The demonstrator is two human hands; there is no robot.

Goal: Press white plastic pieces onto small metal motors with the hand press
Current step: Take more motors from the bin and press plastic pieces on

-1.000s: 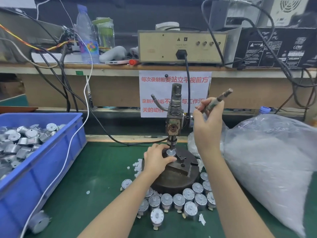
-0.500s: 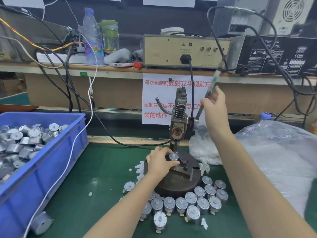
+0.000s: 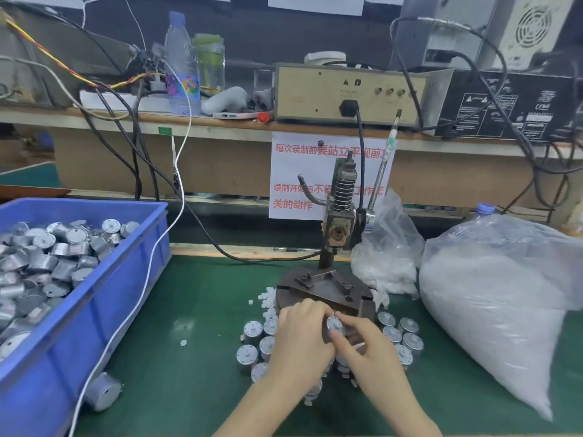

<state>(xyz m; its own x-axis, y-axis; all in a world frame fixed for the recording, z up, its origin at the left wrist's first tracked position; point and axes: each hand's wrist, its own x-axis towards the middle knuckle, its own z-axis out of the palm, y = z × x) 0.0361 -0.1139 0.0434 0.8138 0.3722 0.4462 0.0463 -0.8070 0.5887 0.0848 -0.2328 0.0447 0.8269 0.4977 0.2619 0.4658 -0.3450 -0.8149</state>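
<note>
Since a second ago the right hand has let go of the lever, which now stands upright just right of the press. The left hand has lifted the motor off the press fixture. Both hands have dropped to the near side of the press base and meet on that motor. The left fingers curl round it, and the right thumb and forefinger pinch its edge. It is too blurred to tell whether a white piece sits on its shaft.

This looks like the hand-off after a stroke, with the pressed motor being checked or set down. The next move probably calls for parking it among the standing motors near the press. Then a fresh motor and one of the loose white pieces left of the base go on the bare fixture, and the right hand goes back up to the lever.

The standing motors crowd the bench on the near side of the press, so there is little room and a careless put-down could topple some of them. A blue bin of motors lies well left of the press. A small bag lies just right of it under the lever, and a big bag lies further right. A black cable trails left behind the base, out of the way of the hands.
</note>
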